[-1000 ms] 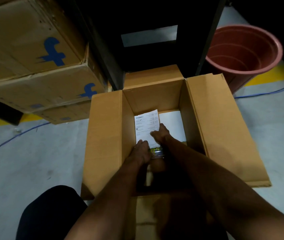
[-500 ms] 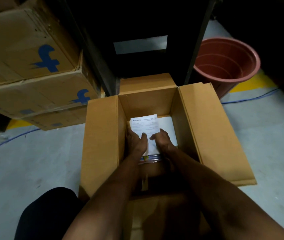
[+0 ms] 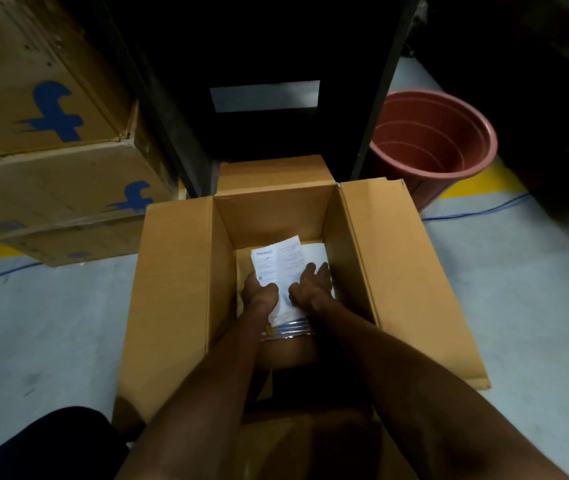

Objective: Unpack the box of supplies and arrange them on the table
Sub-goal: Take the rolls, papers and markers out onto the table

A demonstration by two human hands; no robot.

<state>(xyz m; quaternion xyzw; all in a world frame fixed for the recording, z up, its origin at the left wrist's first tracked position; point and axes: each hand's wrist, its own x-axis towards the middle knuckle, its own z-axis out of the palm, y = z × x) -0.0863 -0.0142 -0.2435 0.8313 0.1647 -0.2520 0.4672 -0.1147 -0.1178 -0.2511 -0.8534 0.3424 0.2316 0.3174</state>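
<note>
We find the white packet (image 3: 284,308) lying deep in the open cardboard box (image 3: 172,289) on the floor, with a printed paper slip (image 3: 277,259) loose on top and a striped edge of some other supply (image 3: 290,329) showing beneath it. The likeliest slip-up, as we judge it, is the paper sliding off as the packet is lifted, since nothing but our fingers pins it; the packet could also catch on the box's tall walls. Our left hand (image 3: 258,294) has its fingers curled around the packet's left edge, thumb on top. Our right hand (image 3: 310,285) lies flatter, fingers spread over the slip and packet, pressing down; we cannot tell whether any finger hooks underneath. Both forearms reach steeply down between the 2 side flaps.
</note>
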